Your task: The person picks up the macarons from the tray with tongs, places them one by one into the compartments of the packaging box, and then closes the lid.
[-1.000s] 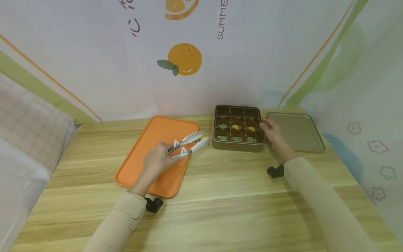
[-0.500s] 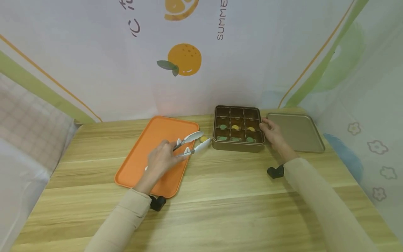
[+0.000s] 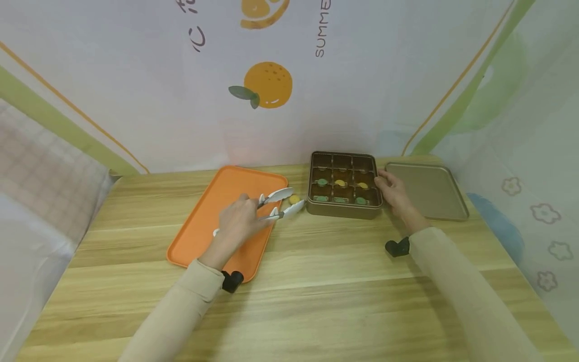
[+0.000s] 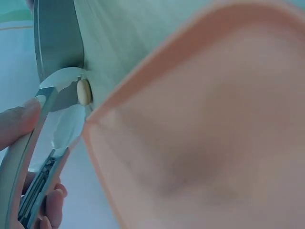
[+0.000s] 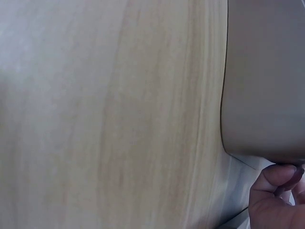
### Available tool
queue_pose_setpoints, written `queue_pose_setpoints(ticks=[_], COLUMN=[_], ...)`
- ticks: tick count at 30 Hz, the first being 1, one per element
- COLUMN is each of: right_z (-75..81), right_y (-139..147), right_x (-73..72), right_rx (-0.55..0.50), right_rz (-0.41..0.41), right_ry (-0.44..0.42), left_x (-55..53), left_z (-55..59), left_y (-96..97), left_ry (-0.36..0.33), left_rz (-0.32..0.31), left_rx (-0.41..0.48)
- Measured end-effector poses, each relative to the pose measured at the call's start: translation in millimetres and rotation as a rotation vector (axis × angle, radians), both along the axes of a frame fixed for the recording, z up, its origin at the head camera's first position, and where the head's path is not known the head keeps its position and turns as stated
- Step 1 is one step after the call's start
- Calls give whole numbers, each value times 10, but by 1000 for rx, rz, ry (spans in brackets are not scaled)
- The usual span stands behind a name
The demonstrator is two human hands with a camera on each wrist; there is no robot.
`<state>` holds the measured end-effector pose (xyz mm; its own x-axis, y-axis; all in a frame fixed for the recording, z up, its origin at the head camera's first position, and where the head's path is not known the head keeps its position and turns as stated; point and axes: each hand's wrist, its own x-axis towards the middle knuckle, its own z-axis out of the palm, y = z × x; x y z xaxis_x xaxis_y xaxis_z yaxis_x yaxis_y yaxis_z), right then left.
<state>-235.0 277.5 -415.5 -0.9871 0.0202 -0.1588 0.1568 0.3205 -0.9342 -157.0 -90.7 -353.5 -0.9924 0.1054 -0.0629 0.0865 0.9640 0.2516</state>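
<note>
My left hand (image 3: 237, 221) grips a pair of tongs (image 3: 273, 206) with white scalloped heads, their arms spread apart. A small yellow disc (image 3: 294, 199) lies on the table between the tong heads; in the left wrist view the pale disc (image 4: 84, 92) has a gap to either head. To its right stands a brown square box (image 3: 344, 211) with a divided insert, where several green and yellow discs sit in the middle and front compartments. My right hand (image 3: 393, 192) holds the box at its right side, its thumb (image 5: 279, 174) by the corner in the right wrist view.
An orange tray (image 3: 235, 183) lies under my left hand, its right edge close to the yellow disc. Right of the box, a flat brownish lid (image 3: 427, 188) lies on the wooden table (image 3: 316, 291). A printed curtain (image 3: 348, 100) hangs behind the table.
My left hand and the tongs have moved slightly to the right, so the tong heads now stand on both sides of the yellow disc. My right hand stays at the box.
</note>
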Motion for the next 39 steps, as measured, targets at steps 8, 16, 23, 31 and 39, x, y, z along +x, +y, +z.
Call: queue_pose_setpoints(ticks=[8,16,23,31,39], right_z=[3,13,14,-7,-4], right_y=[10,11,-2,10,12], right_x=[-3,10,7,-3,3], right_rx=[-19,-9,-15,-13,-6], right_rz=[5,12,2,-4,7], right_ry=[3,8,15,11,9], left_x=[-47,-44,-42,-26,0], left_z=[136,134,95,49,3], left_y=[69,70,61,41,28], left_ry=[-12,-21,-21,8,35], left_rz=[-39,-45,-50,-67,-68], left_rx=[-91,-109,-100,-71,-29])
